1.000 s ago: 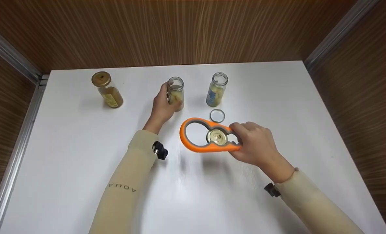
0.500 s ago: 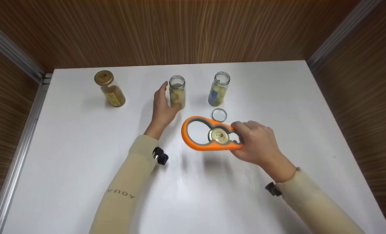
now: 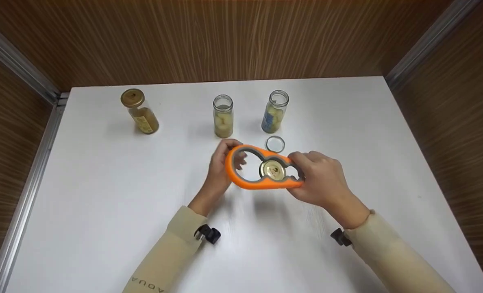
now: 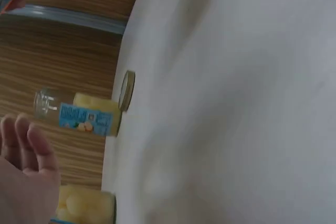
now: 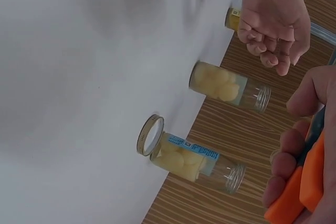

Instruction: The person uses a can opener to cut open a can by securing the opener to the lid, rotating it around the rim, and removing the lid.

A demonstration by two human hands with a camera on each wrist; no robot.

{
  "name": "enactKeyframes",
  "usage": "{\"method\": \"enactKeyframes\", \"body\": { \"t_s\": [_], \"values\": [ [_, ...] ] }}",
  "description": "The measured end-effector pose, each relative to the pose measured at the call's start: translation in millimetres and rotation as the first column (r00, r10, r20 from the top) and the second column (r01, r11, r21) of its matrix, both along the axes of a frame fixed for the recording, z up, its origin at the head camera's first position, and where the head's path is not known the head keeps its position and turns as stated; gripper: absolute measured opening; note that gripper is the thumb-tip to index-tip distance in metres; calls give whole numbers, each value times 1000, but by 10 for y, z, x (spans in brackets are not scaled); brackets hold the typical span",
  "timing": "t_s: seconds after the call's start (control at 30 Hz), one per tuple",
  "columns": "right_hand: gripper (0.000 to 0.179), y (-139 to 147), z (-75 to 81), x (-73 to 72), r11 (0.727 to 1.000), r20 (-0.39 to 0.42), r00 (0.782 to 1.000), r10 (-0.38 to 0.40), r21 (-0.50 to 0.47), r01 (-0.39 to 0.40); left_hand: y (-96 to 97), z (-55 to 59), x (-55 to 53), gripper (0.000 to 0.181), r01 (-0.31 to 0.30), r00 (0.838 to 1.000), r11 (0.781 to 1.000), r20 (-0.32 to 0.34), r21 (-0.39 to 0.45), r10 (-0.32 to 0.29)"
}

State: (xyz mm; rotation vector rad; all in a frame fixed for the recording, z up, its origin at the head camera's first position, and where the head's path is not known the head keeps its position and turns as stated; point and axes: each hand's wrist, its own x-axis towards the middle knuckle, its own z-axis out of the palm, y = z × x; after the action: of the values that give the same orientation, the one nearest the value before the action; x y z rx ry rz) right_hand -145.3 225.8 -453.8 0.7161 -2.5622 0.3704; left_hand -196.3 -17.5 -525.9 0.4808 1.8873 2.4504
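Head view: right hand (image 3: 322,180) grips orange opener (image 3: 266,184). Its long axis points toward left hand (image 3: 219,170), empty, fingers loose.

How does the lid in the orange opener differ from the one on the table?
The opener lid shows its gold top; the table lid shows its pale underside. The opener lid sits raised in the orange opener; the table lid lies on the table. Both are round.

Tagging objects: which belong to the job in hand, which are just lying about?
In the job:
orange opener, gripped by right hand
gold lid, inside it

Probably just lying about:
loose lid
middle open jar
right open jar
capped jar
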Motion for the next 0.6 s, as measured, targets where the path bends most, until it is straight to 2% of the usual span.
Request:
{"method": "enactKeyframes", "body": {
  "t_s": [0.03, 0.07, 0.1, 0.17, 0.23, 0.27, 0.3, 0.4, 0.47, 0.53, 0.6],
  "values": [
    [26, -1, 5, 5, 1000, -1, 1000, 0, 0, 0, 60, 5, 37, 23, 86, 996, 995, 32, 44, -87],
    [26, 0, 8, 9, 1000, 0, 1000, 1, 3, -1, 122, 24, 71, 27, 174, 981, 981, 73, 83, -180],
    [26, 1, 12, 13, 1000, 1, 1000, 3, 4, -3, 187, 48, 101, 33, 262, 956, 954, 98, 147, -278],
    [27, 8, 18, 22, 1000, 1, 1000, 3, 5, -3, 303, 100, 146, 50, 389, 896, 899, 142, 203, -420],
    [26, 22, 18, 30, 1000, 0, 1000, 4, 4, -4, 398, 161, 197, 66, 465, 841, 857, 190, 224, -506],
    [27, 30, 17, 35, 1000, -3, 1000, 4, 3, -4, 430, 186, 230, 74, 485, 808, 834, 228, 265, -543],
    [27, 37, 17, 41, 1000, -6, 1000, 4, 1, -4, 454, 200, 263, 82, 493, 786, 818, 251, 297, -565],
    [27, 53, 17, 54, 1000, -14, 1000, 7, -1, -7, 491, 219, 356, 101, 477, 762, 815, 308, 328, -570],
    [28, 59, 19, 62, 1000, -15, 1000, 7, -1, -7, 510, 216, 397, 104, 473, 760, 810, 305, 347, -575],
    [27, 63, 23, 69, 1000, -13, 1000, 8, -1, -8, 517, 204, 431, 102, 477, 766, 806, 285, 349, -577],
    [27, 65, 27, 77, 1000, -12, 1000, 9, 0, -9, 517, 193, 462, 99, 471, 761, 798, 283, 376, -583]
  ]
}}
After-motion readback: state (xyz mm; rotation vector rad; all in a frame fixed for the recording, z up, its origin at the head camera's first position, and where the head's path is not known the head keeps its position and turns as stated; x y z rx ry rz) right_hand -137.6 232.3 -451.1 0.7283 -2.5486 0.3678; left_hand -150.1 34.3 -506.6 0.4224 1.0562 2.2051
